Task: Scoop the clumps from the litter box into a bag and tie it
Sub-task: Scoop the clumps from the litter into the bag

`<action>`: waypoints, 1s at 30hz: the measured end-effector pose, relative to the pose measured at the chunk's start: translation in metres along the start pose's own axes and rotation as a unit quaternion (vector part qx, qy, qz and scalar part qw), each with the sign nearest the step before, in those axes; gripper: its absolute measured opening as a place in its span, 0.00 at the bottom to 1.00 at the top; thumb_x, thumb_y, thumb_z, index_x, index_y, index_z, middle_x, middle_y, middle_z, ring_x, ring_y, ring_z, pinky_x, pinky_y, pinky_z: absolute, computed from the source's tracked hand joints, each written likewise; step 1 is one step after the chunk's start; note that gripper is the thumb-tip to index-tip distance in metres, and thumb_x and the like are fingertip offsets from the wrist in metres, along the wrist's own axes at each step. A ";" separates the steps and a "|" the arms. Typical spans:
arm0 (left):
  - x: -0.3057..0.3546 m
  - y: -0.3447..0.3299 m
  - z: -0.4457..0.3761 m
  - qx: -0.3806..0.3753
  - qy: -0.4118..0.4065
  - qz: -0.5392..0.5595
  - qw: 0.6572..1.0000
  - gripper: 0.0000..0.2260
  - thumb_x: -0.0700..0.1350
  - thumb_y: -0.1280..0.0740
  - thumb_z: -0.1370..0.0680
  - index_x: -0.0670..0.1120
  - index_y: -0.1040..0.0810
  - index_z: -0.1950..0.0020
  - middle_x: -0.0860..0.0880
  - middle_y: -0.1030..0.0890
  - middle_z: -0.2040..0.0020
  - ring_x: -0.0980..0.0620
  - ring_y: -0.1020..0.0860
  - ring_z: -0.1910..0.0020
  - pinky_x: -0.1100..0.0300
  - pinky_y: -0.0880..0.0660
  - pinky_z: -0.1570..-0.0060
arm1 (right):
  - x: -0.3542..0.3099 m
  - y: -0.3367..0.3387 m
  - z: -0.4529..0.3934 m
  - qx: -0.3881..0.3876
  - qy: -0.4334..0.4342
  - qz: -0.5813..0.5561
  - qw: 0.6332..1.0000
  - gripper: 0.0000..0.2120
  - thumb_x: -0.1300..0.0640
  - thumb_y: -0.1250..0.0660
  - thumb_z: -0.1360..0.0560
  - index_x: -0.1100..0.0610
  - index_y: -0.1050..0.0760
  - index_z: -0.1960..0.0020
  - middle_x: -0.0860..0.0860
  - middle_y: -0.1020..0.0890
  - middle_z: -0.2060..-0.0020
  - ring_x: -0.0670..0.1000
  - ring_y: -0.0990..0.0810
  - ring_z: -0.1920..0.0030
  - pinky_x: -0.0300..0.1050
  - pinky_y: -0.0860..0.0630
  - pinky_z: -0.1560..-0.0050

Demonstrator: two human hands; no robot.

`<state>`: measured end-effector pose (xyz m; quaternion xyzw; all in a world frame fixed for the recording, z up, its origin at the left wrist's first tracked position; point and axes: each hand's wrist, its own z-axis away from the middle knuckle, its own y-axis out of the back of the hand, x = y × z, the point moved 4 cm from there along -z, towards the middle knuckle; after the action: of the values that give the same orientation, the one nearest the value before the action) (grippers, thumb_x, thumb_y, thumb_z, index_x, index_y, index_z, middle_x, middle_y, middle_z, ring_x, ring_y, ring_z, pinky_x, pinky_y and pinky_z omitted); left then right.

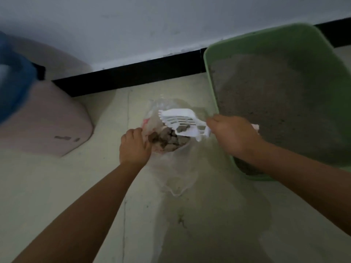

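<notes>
The bag (167,141) of clumps (167,140) is pinched by the left hand (133,147) – the scoop (184,121) is gripped over it by the right hand (232,133); litter box (210,73) at 2 o'clock.

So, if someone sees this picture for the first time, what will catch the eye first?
Probably the white slotted scoop at the centre, held by the right hand over the open clear bag, where grey-brown clumps already lie. The left hand holds the bag's near-left edge. Next comes the big green litter box on the right, full of grey litter, standing against the wall.
</notes>
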<state>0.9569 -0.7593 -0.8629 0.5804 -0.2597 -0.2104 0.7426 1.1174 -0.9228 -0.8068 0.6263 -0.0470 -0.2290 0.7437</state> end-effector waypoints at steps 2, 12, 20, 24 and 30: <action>-0.003 0.001 0.001 0.001 0.020 0.021 1.000 0.19 0.43 0.41 0.22 0.36 0.32 0.32 0.36 0.30 0.36 0.38 0.31 0.37 0.50 0.35 0.38 | -0.009 -0.001 -0.004 -0.006 0.014 0.062 0.998 0.15 0.66 0.44 0.25 0.60 0.32 0.39 0.57 0.25 0.44 0.57 0.23 0.47 0.47 0.31 0.55; 0.047 0.018 -0.006 0.084 -0.098 0.066 0.989 0.16 0.38 0.39 0.23 0.38 0.27 0.35 0.40 0.30 0.35 0.43 0.34 0.34 0.54 0.34 0.37 | 0.066 0.025 0.021 0.135 -0.155 -0.188 0.961 0.10 0.61 0.39 0.24 0.65 0.27 0.61 0.56 0.27 0.69 0.54 0.29 0.67 0.44 0.43 0.71; 0.172 0.021 -0.028 0.107 -0.377 0.069 0.917 0.16 0.44 0.44 0.32 0.37 0.20 0.66 0.40 0.21 0.65 0.43 0.22 0.63 0.58 0.33 0.58 | 0.176 0.048 0.103 -0.063 -0.452 -0.042 0.889 0.22 0.50 0.48 0.20 0.66 0.29 0.37 0.66 0.22 0.48 0.61 0.23 0.48 0.48 0.28 0.49; 0.205 0.010 -0.037 0.059 -0.464 -0.025 0.883 0.15 0.45 0.46 0.36 0.41 0.25 0.77 0.45 0.28 0.77 0.45 0.26 0.75 0.59 0.25 0.66 | 0.191 0.034 0.108 -0.129 -0.468 -0.047 0.873 0.19 0.53 0.48 0.19 0.64 0.32 0.35 0.66 0.23 0.52 0.58 0.22 0.62 0.44 0.31 0.66; 0.214 -0.008 -0.046 0.069 -0.495 -0.068 0.863 0.14 0.44 0.46 0.35 0.43 0.28 0.78 0.48 0.28 0.78 0.48 0.27 0.75 0.58 0.41 0.59 | 0.215 -0.015 0.068 -0.075 -0.466 -0.152 0.869 0.24 0.51 0.53 0.18 0.69 0.30 0.37 0.67 0.26 0.40 0.62 0.26 0.39 0.48 0.30 0.42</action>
<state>1.1520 -0.8579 -0.8491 0.4658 -0.5671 -0.5014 0.4583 1.2803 -1.0722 -0.8528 0.3885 -0.2745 -0.6072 0.6364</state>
